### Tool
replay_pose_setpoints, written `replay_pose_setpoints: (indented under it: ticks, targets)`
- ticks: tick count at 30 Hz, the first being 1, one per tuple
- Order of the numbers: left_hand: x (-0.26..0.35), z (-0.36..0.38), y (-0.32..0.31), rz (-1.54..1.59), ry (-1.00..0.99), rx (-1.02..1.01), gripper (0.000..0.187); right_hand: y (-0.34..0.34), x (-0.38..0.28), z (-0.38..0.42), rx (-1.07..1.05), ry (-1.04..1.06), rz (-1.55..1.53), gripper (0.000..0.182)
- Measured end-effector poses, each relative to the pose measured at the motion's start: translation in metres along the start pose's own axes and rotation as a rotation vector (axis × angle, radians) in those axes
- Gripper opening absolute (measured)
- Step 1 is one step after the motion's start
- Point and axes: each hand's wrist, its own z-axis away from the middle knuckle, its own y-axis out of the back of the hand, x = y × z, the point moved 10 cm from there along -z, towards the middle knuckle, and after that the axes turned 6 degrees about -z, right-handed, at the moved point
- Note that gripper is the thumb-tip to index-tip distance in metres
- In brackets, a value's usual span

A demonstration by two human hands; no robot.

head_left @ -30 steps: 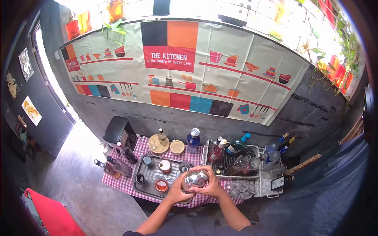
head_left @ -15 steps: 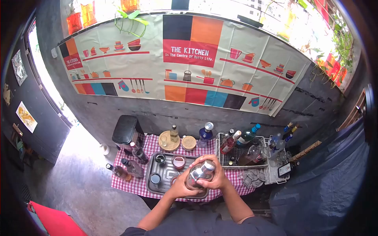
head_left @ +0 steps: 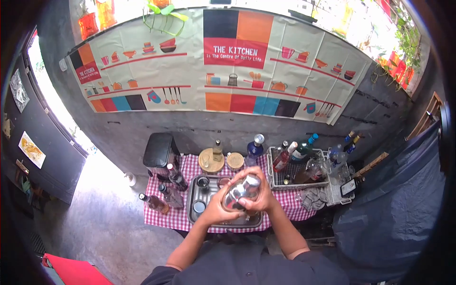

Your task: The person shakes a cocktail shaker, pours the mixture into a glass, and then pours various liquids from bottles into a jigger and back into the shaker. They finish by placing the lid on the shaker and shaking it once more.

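Note:
A shiny metal shaker (head_left: 241, 192) is held tilted between both hands, its rounded cap pointing up and to the right. My left hand (head_left: 219, 207) wraps round its lower left side. On the right side and near the cap, my right hand (head_left: 260, 194) is closed on the same shaker. Beneath them lies a dark ribbed tray (head_left: 209, 221), partly covered by the hands. It carries a small dark cup (head_left: 203, 183), another dark-rimmed cup (head_left: 199, 206) and a cup of reddish liquid (head_left: 223, 182), which my hands partly hide.
Several bottles, among them an amber one (head_left: 154, 203), stand left of the tray. Behind it are a round wooden board (head_left: 211, 165) and a blue bottle (head_left: 255, 148). A wire basket (head_left: 299, 186) of bottles and a grey cloth (head_left: 314, 198) are on the right.
The shaker and both hands have moved slightly up relative to the tray and cover more of the reddish cup. The camera view has shifted, so the table sits farther right and higher.

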Motion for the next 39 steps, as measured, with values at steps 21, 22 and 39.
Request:
replay_pose_setpoints:
  ticks: [21,22,39]
  targets:
    - [-0.009,-0.021,-0.046,0.622,0.152,-0.321,0.091,0.009,-0.027,-0.023,-0.051,-0.014,-0.193,0.068]
    - [-0.01,-0.02,-0.048,0.652,0.155,-0.336,0.09,0.009,-0.027,-0.024,-0.059,-0.024,-0.201,0.068]
    - [-0.013,-0.022,-0.059,0.843,0.134,-0.394,0.08,0.01,-0.021,-0.026,-0.072,-0.089,-0.28,0.068]
